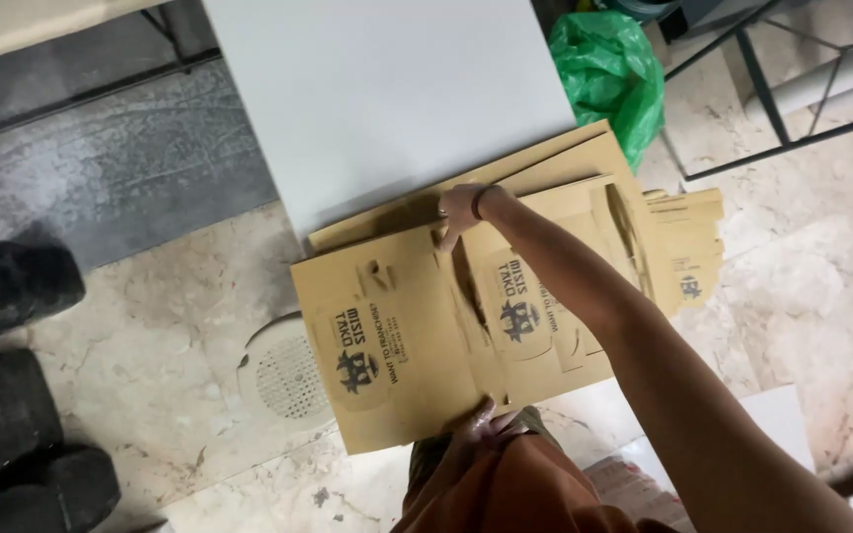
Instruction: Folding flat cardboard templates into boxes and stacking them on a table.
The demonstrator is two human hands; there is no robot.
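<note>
A flat brown cardboard box blank (pixel 397 336) with dark printed logos lies on top of a pile of similar blanks (pixel 663 247). The pile rests partly on the edge of a white table (pixel 387 89). My right hand (pixel 461 212) reaches across from the lower right, its fingers curled over the far edge of the top blank. A ring shows on one finger. My left hand (pixel 476 422) grips the near edge of the same blank, close to my orange shirt (pixel 515 489). Only its thumb and knuckles show.
A green plastic bag (pixel 609 69) sits beyond the pile. Black metal frame legs (pixel 772 99) stand at the upper right. A round floor drain (pixel 283 375) lies in the marble floor left of the blank. Dark bulky objects (pixel 7 395) sit at the far left.
</note>
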